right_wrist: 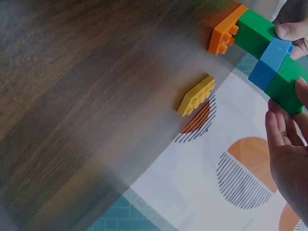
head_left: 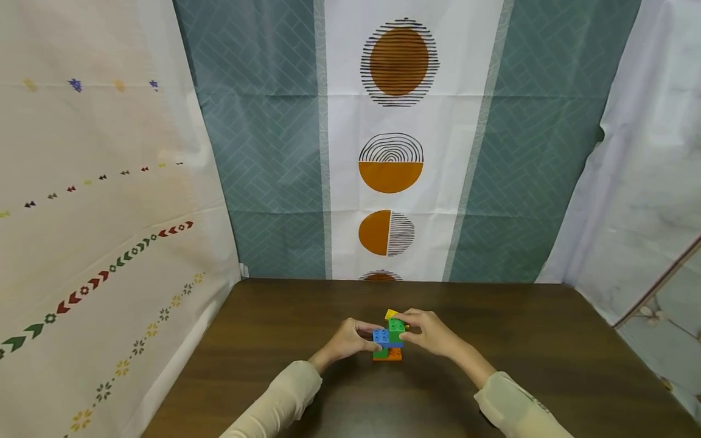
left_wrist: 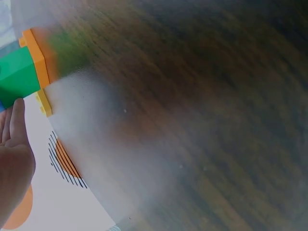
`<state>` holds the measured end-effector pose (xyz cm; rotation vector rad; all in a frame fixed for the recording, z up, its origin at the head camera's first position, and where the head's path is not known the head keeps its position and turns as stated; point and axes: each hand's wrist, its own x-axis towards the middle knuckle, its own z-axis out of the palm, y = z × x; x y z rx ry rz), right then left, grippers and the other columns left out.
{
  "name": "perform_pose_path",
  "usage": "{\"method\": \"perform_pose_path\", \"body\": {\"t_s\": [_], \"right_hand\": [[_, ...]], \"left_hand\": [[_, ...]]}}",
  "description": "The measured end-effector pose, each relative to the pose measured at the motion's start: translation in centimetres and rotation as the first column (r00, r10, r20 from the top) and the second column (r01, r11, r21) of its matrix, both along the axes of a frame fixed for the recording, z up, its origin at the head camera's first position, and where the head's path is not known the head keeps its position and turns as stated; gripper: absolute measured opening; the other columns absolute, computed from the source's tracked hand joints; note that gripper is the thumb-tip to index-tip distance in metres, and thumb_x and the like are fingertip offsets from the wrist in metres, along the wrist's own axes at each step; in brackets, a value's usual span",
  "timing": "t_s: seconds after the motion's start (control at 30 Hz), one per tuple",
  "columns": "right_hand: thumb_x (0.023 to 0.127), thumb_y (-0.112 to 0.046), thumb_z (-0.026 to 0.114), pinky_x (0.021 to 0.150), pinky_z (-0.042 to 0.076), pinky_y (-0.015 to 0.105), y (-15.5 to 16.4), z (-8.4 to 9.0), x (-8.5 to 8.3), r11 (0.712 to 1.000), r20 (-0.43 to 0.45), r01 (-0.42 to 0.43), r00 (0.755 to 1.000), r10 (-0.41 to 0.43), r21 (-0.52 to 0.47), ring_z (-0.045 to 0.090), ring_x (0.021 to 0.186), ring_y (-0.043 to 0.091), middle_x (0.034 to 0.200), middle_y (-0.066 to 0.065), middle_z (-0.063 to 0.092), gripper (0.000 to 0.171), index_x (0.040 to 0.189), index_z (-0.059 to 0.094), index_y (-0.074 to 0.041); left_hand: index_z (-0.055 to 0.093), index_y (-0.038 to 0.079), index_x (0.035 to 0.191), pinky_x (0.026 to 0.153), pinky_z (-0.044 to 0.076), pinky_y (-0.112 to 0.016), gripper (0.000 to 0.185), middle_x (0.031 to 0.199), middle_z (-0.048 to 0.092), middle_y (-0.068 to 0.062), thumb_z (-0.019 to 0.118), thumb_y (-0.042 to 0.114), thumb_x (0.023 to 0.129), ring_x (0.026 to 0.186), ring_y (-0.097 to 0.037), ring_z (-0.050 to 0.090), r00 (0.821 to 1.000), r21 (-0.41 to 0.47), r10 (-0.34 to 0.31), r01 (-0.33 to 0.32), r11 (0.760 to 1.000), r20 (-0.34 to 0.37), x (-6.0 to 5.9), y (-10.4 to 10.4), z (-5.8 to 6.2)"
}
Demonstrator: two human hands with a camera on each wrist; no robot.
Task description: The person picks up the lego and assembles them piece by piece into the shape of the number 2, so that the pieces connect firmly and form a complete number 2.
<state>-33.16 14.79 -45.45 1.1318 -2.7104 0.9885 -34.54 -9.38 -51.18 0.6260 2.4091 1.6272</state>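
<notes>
Both of your hands are closed around one small brick stack standing on the dark wooden bench, midway between your wrists. From the bench upward the stack reads orange base brick, green brick, blue brick, then a second green brick on top.

Your left hand grips the stack from its left side: the fingers curl round the blue and lower green bricks, with a thumb tip resting on the green face in the right wrist view. Your right hand holds the top green brick, its fingers curled over that brick's far and right faces. Neither hand is wide; both are narrowed onto the bricks.

Judged from this hold, the step in hand is seating the top green brick on the blue one, with the left hand acting as the brace.

A loose yellow brick lies flat on the bench just beyond your right fingertips, apart from the stack and touched by neither hand.

The next move appears to call for downward pressure from the right fingers while the left fingers keep the lower bricks square. Whether the top brick's studs are fully engaged cannot be told.
</notes>
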Motion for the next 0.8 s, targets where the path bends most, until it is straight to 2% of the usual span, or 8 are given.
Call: {"method": "perform_pose_path", "body": {"t_s": [0.3, 0.53, 0.8], "right_hand": [[0.089, -0.014, 0.069, 0.085, 0.056, 0.047, -0.15, -0.09, -0.07, 1.000, -0.014, 0.002, 1.000, -0.003, -0.031, 0.067, 0.097, 0.030, 0.112, 0.019, 0.069, 0.041, 0.125, 0.062, 0.006], [0.090, -0.014, 0.069, 0.092, 0.053, 0.049, 0.17, -0.52, -0.16, 0.994, 0.158, 0.031, 0.987, -0.014, -0.103, 0.065, 0.109, 0.040, 0.123, 0.026, 0.064, 0.041, 0.125, 0.060, 0.006], [0.089, -0.013, 0.070, 0.094, 0.051, 0.051, -0.26, -0.45, -0.32, 0.991, 0.185, 0.053, 0.982, -0.029, -0.125, 0.065, 0.107, 0.039, 0.122, 0.024, 0.065, 0.037, 0.121, 0.061, 0.003]], "left_hand": [[0.075, 0.007, 0.109, 0.077, 0.058, -0.026, 0.034, 0.103, 0.076, -0.012, 0.081, 0.017, 0.077, 0.087, -0.012, 0.071, 1.000, 0.000, -0.002, 0.002, 1.000, -0.019, -0.20, -0.10, -0.02], [0.075, 0.007, 0.110, 0.078, 0.058, -0.025, 0.034, 0.102, 0.076, -0.011, 0.081, 0.016, 0.078, 0.086, -0.011, 0.070, 1.000, 0.016, -0.013, 0.013, 1.000, 0.007, -0.01, 0.03, -0.36], [0.073, 0.005, 0.113, 0.080, 0.058, -0.026, 0.035, 0.105, 0.075, -0.016, 0.078, 0.010, 0.080, 0.091, -0.018, 0.072, 1.000, 0.056, -0.007, 0.007, 0.998, 0.003, 0.12, -0.14, -0.62]]}}
